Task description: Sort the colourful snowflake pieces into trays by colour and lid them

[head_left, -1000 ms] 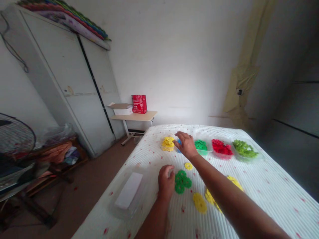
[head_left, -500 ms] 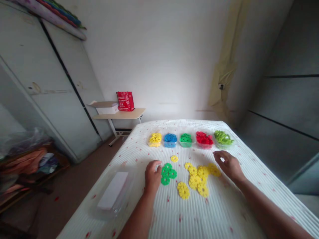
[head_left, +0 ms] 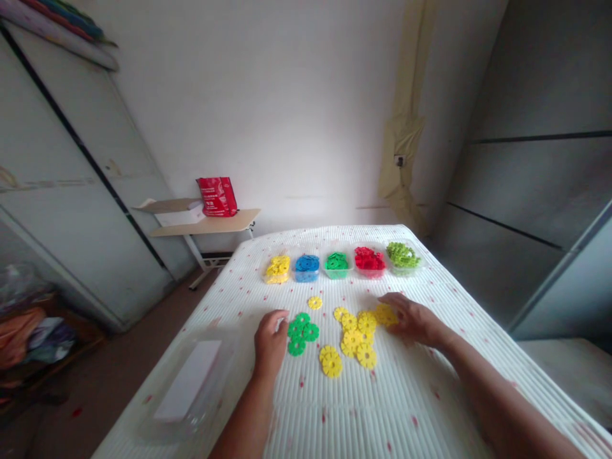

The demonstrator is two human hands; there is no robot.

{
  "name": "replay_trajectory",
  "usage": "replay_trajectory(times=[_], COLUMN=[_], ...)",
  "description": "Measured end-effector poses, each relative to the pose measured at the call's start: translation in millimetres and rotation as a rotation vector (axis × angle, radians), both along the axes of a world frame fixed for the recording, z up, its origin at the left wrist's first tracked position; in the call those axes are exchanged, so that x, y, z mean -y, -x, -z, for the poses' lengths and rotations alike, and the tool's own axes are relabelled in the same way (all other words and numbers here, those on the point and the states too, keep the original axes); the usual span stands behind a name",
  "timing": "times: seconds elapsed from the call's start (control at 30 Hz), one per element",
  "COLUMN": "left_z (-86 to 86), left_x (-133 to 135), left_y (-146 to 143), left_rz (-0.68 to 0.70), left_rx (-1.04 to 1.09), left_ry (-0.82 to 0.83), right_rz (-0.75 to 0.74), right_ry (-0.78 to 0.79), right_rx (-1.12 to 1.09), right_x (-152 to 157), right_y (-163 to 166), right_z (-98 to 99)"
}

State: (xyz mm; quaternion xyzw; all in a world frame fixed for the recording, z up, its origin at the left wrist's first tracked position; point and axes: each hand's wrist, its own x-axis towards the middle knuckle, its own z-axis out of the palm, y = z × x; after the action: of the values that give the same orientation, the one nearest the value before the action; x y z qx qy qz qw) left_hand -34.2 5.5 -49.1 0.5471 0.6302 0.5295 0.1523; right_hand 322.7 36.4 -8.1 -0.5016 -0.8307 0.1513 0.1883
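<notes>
My left hand (head_left: 271,342) rests on the cloth with thumb and forefinger apart, just left of a cluster of green flower-shaped plastic discs (head_left: 297,328); nothing shows in it. On the right, my right hand (head_left: 415,320) curls its fingers and thumb around the outer edge of a yellow flower-shaped disc (head_left: 384,313), at the right end of a loose yellow pile (head_left: 354,338). Two overlapping yellow discs (head_left: 331,362) lie nearer me. A single yellow disc (head_left: 314,303) sits farther back, between the clusters and the tubs.
Clear tubs stand in a row behind: yellow pieces (head_left: 277,269), blue pieces (head_left: 306,266), green pieces (head_left: 336,262), red pieces (head_left: 369,260) and light-green pieces (head_left: 402,255). At the left edge is a transparent lid or tray (head_left: 224,376) with a white card (head_left: 189,382). A side table (head_left: 224,223) holds a red bag (head_left: 217,196).
My right hand has moved left and down onto the yellow pile's right end and closed around a disc there. The left hand stays beside the green discs. The view has turned slightly right.
</notes>
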Motion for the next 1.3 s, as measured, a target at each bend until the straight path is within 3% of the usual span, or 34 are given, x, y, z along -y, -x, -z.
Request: replay_trajectory(times=[0.17,0.47,0.83,0.97,1.1,1.2,1.3], left_z=[0.3,-1.9,-0.9,-0.7,-0.1,-1.2,-4.0], left_x=[0,1,0,0,0,0,2], left_y=[0,-1,0,-2,-4,-6,-6], left_rz=[0.012,0.006,0.007,0.004,-0.005,-0.033,-0.074], left_rx=[-0.006,0.026,-0.010,-0.021,0.031,0.112,0.184], left_ry=[-0.009,0.004,-0.016,-0.018,-0.014,-0.009,-0.015], right_rz=[-0.039,0.042,0.048,0.037,-0.031,-0.148,-0.245], right_ry=[-0.001,-0.019,-0.111,-0.135,-0.260,-0.390,-0.472], right_rx=[0.117,0.158,0.095,0.066,-0.036,-0.120,-0.158], right_x=[1,1,-2,1,16,24,13], right_y=[6,8,6,8,41,88,143], right_z=[-5.6,-6.0,5.2,0.0,-19.9,-41.2,-65.1])
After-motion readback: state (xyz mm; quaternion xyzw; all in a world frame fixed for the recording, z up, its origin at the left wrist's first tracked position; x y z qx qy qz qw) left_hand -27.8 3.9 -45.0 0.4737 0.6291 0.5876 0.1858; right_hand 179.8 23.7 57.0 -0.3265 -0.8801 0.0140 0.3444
